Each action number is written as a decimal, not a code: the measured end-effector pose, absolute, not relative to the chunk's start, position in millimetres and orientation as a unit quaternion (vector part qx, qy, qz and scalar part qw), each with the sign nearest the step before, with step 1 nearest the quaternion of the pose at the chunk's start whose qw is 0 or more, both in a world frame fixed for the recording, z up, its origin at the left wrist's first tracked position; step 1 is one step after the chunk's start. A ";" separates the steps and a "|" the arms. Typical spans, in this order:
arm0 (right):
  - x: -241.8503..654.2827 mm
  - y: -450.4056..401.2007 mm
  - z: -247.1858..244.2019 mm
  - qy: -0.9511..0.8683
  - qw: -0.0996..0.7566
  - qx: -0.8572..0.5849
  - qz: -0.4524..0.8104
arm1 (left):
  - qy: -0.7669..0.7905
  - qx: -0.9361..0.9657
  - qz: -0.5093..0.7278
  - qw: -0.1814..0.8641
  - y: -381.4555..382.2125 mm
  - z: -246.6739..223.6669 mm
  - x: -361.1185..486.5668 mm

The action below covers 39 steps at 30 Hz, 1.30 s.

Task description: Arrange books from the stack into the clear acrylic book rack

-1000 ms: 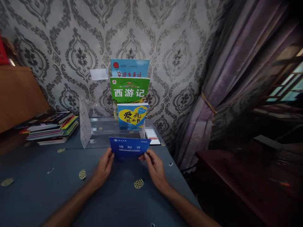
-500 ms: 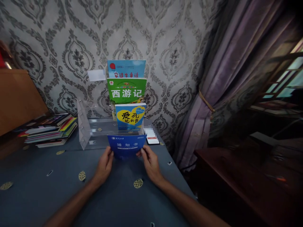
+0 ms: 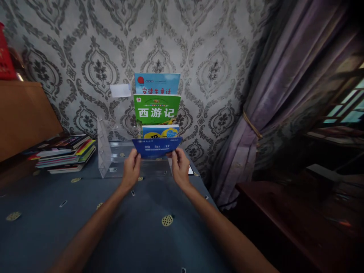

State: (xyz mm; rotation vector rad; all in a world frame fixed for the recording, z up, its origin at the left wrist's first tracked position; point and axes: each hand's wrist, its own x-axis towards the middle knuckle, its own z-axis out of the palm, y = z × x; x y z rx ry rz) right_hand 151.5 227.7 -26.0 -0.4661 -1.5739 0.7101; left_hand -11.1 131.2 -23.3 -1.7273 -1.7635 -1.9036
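A dark blue booklet (image 3: pixel 157 148) with white print is held up between both hands, tilted. My left hand (image 3: pixel 132 167) pinches its left edge, and my right hand (image 3: pixel 180 167) grips the right edge. Behind it stands a clear tiered book stand (image 3: pixel 104 151). On the stand's right side, books rise one behind another: a blue-and-yellow book (image 3: pixel 160 131) in front, partly covered by the booklet, a green book (image 3: pixel 157 110) above it, and a light blue book (image 3: pixel 157 82) at the top back.
A stack of books (image 3: pixel 68 153) lies at the left of the blue tablecloth (image 3: pixel 136 227). A phone (image 3: pixel 191 170) lies partly hidden behind my right hand. To the right are a purple curtain (image 3: pixel 236 151) and a dark red table (image 3: pixel 264 204). A patterned wall (image 3: pixel 213 76) backs the table.
Both hands have lifted the blue booklet up and away from me toward the stand. It now covers the lower part of the blue-and-yellow book. The view has shifted slightly.
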 end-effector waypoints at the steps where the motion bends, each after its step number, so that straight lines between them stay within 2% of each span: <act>1: 149.4 231.3 -18.9 -0.681 0.639 -0.198 0.297 | -0.553 -0.554 -0.622 0.016 135.5 -15.5 -10.7; 6: 145.6 250.6 3.4 -0.671 0.676 -0.172 0.250 | -0.517 -0.555 -0.650 0.049 153.2 8.0 -12.4; 21: 150.9 279.1 -2.8 -0.717 0.621 -0.136 0.284 | -0.537 -0.571 -0.619 0.049 170.3 -8.0 -24.2; 27: 156.5 287.8 -4.3 -0.737 0.588 -0.151 0.298 | -0.578 -0.583 -0.561 0.108 168.4 -8.0 -25.9; 31: 161.0 287.6 -1.2 -0.755 0.577 -0.167 0.263 | -0.594 -0.577 -0.539 0.156 169.9 -7.2 -30.7; 39: 161.0 290.1 -1.2 -0.751 0.584 -0.181 0.250 | -0.603 -0.569 -0.534 0.165 178.4 -5.1 -36.1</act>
